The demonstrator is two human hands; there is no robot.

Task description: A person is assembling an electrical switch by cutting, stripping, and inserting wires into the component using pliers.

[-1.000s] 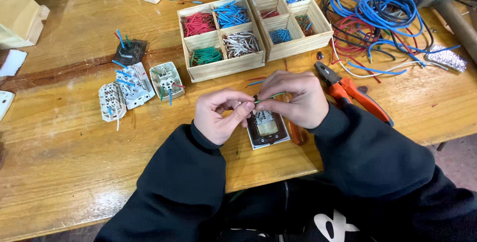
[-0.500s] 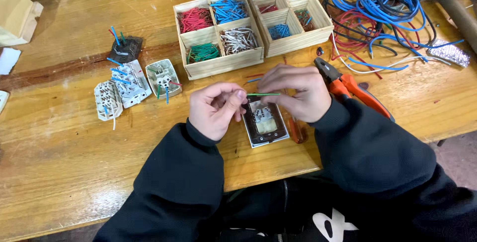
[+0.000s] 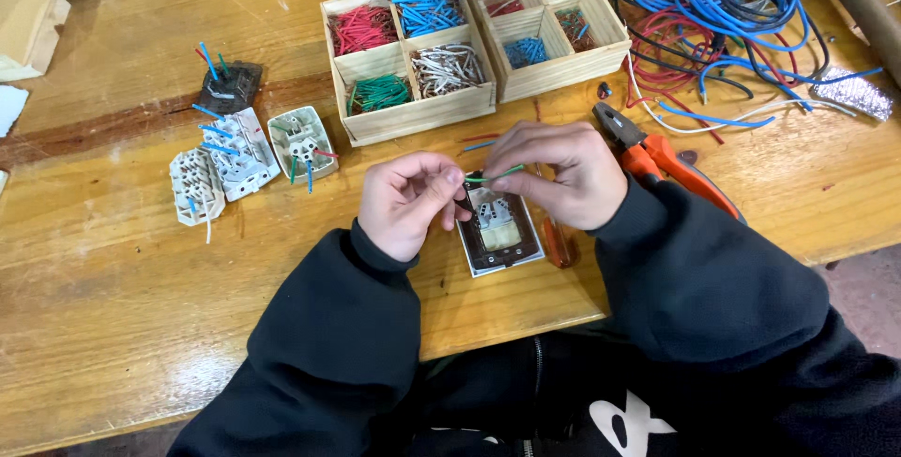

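Observation:
A wall switch module [image 3: 500,231] with a dark back and white frame lies face down on the wooden table [image 3: 113,297] right in front of me. My left hand [image 3: 407,201] pinches the module's upper left corner, fingers closed. My right hand [image 3: 556,172] holds a short green wire piece [image 3: 495,175] between thumb and fingers just above the module's top edge, the wire pointing left toward my left fingertips.
Wooden compartment boxes [image 3: 411,53] [image 3: 554,30] with sorted red, blue, green and grey wire pieces stand behind my hands. Orange-handled pliers [image 3: 657,161] lie right of my right hand. Several white and dark switch modules [image 3: 246,145] lie at left. Tangled blue, red and black cables [image 3: 723,16] sit far right.
My hands have dropped closer to the module. The green wire, earlier held between both hands, now sits in my right hand, and the left fingers have come down onto the module.

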